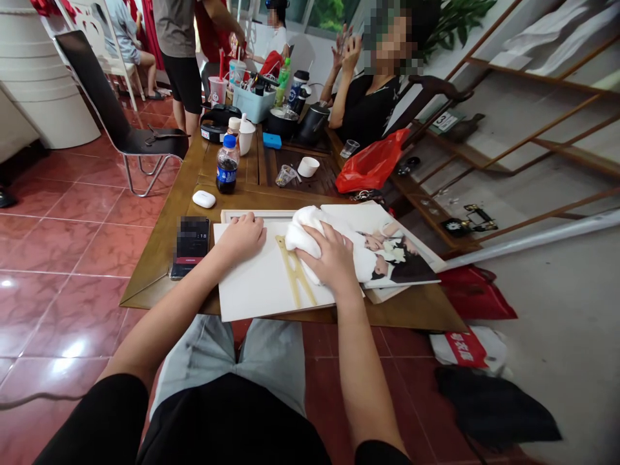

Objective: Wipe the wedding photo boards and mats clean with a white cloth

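In the head view, I see the person's right hand (332, 255) clasped over a bunched white cloth (303, 223), fingers spread across it; the cloth bulges out past the fingertips and on the left side of the grip. Whether white to the right of that hand is more cloth or part of the print, I can't tell. The left hand (245, 237) lies palm down with nothing in it, its fingers slightly bent, on the far part of a white board (252, 290). Between the two hands, just left of the cloth, a pale yellow forked piece (293, 274) lies on the board, prongs toward the person. Right of the right hand is a photo panel (411, 271) showing people and a white bouquet. Left of the left hand, on the wooden table (157, 239), lies a phone (190, 245); beyond it sit a white case (204, 199) and a cola bottle (227, 168). Past the cloth are a small white cup (308, 166) and, farther right, a red bag (372, 165).
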Tool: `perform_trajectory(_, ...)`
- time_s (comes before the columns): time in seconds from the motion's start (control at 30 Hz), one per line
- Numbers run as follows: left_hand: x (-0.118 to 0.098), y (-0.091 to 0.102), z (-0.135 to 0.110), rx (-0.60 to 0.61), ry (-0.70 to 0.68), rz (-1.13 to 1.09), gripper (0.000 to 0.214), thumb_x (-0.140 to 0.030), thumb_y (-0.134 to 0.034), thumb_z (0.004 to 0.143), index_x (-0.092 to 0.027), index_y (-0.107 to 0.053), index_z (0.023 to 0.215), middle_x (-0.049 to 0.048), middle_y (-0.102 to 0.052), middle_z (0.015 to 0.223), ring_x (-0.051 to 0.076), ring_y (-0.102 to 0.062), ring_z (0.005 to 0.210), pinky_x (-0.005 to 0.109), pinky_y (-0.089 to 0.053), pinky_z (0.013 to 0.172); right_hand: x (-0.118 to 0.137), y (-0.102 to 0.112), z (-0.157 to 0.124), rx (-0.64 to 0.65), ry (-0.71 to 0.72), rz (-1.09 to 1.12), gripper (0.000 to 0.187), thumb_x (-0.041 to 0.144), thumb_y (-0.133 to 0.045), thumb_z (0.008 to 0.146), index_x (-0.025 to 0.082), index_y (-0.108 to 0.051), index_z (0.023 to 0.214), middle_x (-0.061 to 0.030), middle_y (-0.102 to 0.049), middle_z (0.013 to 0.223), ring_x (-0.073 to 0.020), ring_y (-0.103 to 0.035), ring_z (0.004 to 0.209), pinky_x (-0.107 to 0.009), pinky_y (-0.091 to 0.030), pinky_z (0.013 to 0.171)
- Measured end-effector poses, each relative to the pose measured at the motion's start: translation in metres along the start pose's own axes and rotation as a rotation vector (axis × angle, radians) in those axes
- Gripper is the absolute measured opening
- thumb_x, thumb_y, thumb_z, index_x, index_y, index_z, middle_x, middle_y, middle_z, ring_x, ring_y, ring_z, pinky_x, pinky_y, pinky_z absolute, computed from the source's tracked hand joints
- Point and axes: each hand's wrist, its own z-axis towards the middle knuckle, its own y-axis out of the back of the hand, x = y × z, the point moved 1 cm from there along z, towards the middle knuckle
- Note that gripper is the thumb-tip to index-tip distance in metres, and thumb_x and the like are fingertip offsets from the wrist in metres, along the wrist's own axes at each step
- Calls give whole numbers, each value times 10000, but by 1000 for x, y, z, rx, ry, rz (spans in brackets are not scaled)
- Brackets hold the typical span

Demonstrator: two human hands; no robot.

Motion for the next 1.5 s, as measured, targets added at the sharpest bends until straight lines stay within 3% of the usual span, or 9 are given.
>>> perform_trajectory(0.43, 0, 3, 0, 1, 15, -4, 421, -321, -327, 1058, -87, -639, 1218, 208, -649, 1239, 338, -626, 1175, 487, -449, 1037, 0, 3, 0, -5, 0, 26, 497, 505, -593, 925, 299, -659, 1373, -110, -574, 1486, -370, -534, 1315, -578, -347, 1114)
perform_trajectory(0.7, -2, 2, -1, -1, 27, 24, 416, -324, -328, 1062, -91, -625, 1237, 214, -646, 1237, 334, -618, 1193, 485, -446, 1041, -16, 6, -10, 52, 113, 203, 439, 423, -664, 818, 286, -744, 1227, -87, -644, 1422, -358, -552, 1327, -579, -319, 1151)
perform_trajectory(1.1, -3, 3, -4, 5, 30, 10, 430, -339, -329, 1068, -85, -625, 1251, 208, -642, 1285, 336, -630, 1200, 473, -457, 1042, -21, 28, -99, -3, 175, 122, 405, 400, -588, 853, 288, -716, 1221, -91, -646, 1371, -357, -577, 1271, -579, -337, 1142)
perform_trajectory(1.23, -2, 2, -3, 5, 8, 8, 422, -336, -329, 1066, -91, -631, 1231, 209, -647, 1270, 338, -628, 1200, 473, -455, 1041, -18, 26, -84, 39, 118, 48, 443, 422, -577, 875, 300, -687, 1286, -102, -614, 1399, -377, -559, 1282, -590, -380, 1100)
perform_trajectory(1.5, -1, 3, -2, 17, -12, 20, 439, -336, -318, 1071, -77, -626, 1247, 211, -643, 1269, 334, -614, 1223, 465, -453, 1052, -9, 10, -6, 145, 53, -35, 548, 477, -564, 929, 298, -567, 1447, -140, -511, 1522, -384, -493, 1374, -625, -373, 1116)
